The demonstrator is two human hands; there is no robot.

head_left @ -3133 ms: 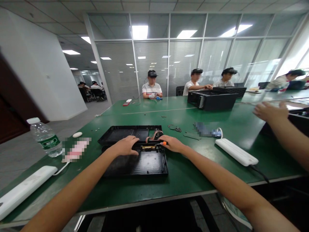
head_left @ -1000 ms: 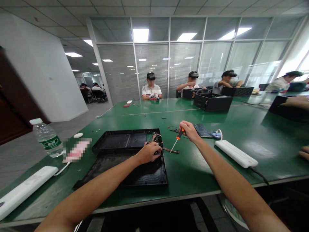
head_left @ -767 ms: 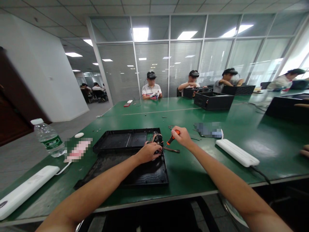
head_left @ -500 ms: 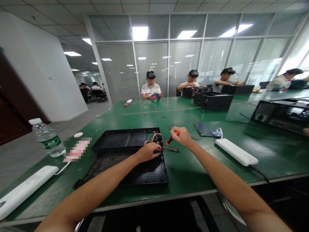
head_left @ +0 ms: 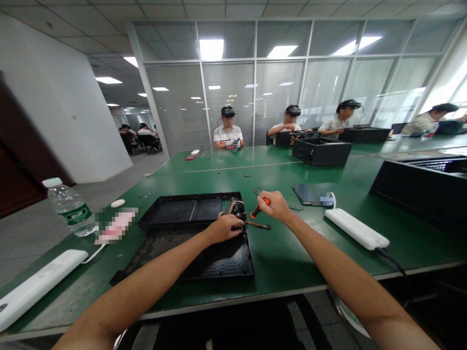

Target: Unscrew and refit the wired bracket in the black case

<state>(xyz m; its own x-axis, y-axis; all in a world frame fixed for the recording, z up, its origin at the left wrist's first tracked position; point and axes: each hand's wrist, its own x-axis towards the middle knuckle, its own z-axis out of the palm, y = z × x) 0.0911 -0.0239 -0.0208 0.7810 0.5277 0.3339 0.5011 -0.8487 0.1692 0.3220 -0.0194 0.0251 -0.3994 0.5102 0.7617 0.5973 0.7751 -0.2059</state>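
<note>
On the green desk (head_left: 292, 253), the flat black plastic casing (head_left: 219, 257) is lying near centre, looking light yet stiff. The left hand (head_left: 223, 227) is closing its fingers on the small wired component (head_left: 238, 210) at the casing's far edge, probably delicate, best gripped by its body. The right hand (head_left: 275, 205) is wrapping the slim orange-handled screwdriver (head_left: 258, 209).

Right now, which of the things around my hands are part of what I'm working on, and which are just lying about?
In use:
- left hand on the small wired part
- right hand gripping the orange-handled screwdriver
- black tray under the part
- second black tray behind it

Lying about:
- water bottle
- white power strip
- black case to the right
</note>
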